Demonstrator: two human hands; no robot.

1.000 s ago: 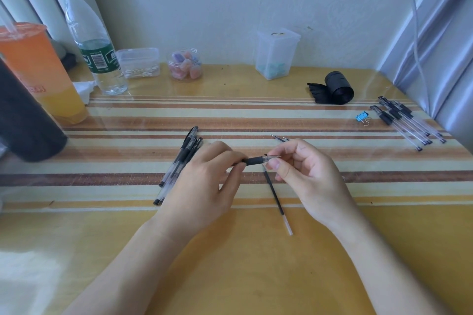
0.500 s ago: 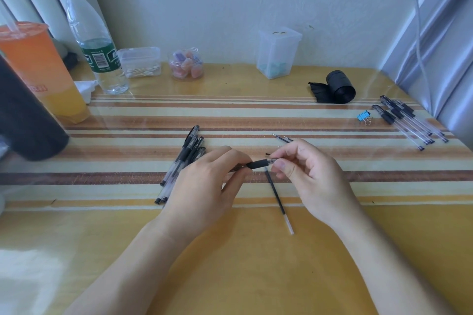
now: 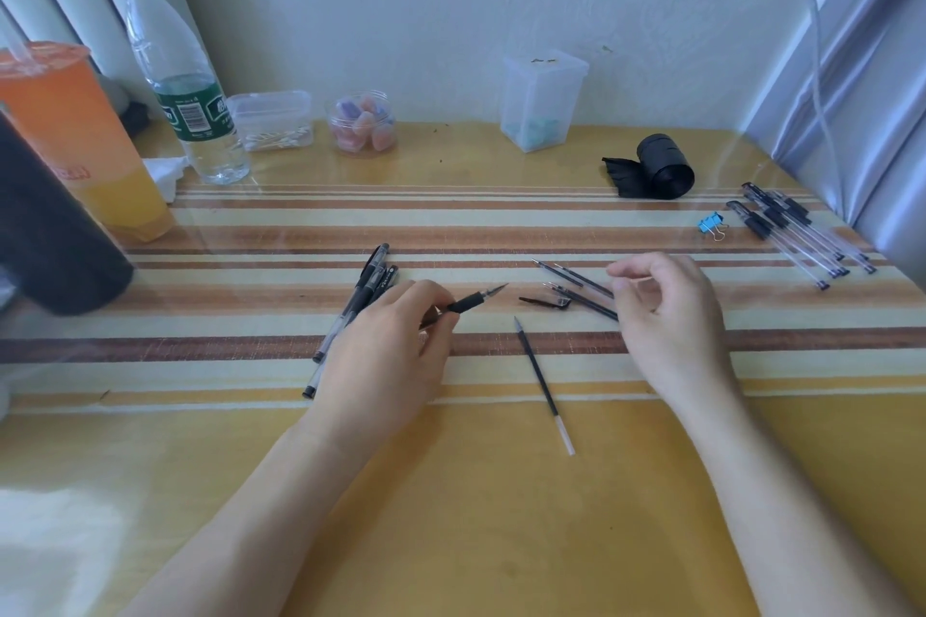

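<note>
Left hand (image 3: 386,356) pinches the pen (image 3: 468,303) by its grip, bare tip aimed at my right hand (image 3: 666,316), which hangs loosely curled and empty beside the spare refills (image 3: 581,288). A moment ago both hands met on the pen; now the cap (image 3: 546,302) lies between them. I should keep the barrel steady and twist the tip squarely, clear of the loose refill (image 3: 538,373) nearer me.
</note>
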